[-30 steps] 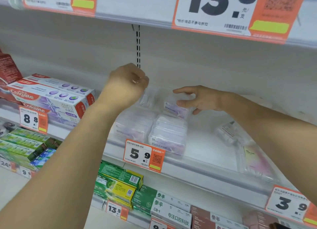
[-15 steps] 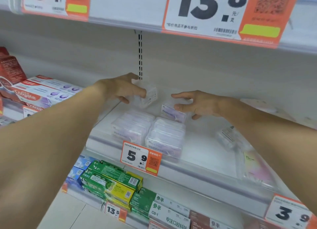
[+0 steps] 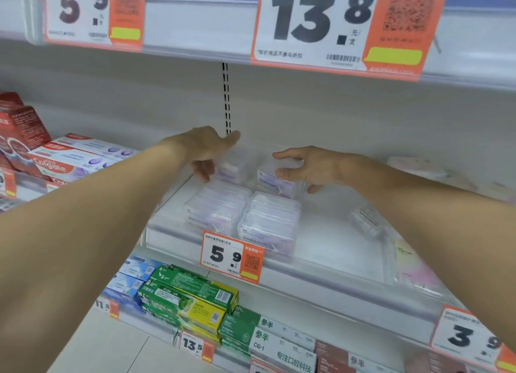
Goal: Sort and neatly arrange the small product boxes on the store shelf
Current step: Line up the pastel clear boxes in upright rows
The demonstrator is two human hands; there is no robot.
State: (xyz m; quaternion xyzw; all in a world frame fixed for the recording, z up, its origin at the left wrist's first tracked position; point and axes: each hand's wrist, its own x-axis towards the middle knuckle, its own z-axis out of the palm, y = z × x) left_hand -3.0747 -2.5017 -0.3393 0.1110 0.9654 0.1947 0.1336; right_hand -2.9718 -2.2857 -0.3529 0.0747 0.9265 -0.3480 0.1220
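Small clear plastic boxes with purple labels sit on the white shelf (image 3: 335,233). Two stacks stand at the front, a left stack (image 3: 215,210) and a right stack (image 3: 270,222), above the 5.9 price tag (image 3: 231,257). My left hand (image 3: 206,149) is wrapped around one clear box (image 3: 236,164) just behind the left stack, thumb over it and fingers at its left side. My right hand (image 3: 310,169) grips another clear box (image 3: 276,183) behind the right stack, with the thumb on its label end.
Colgate cartons (image 3: 72,160) and red boxes (image 3: 19,127) fill the shelf to the left. Loose clear packets (image 3: 365,222) and a flat pack (image 3: 410,264) lie at right. The upper shelf edge with the 13.8 tag (image 3: 335,26) hangs overhead. Green toothpaste cartons (image 3: 190,291) are below.
My left hand has carried its clear box down and forward to just behind the left stack. My right hand has stayed on its box. The camera has moved closer.
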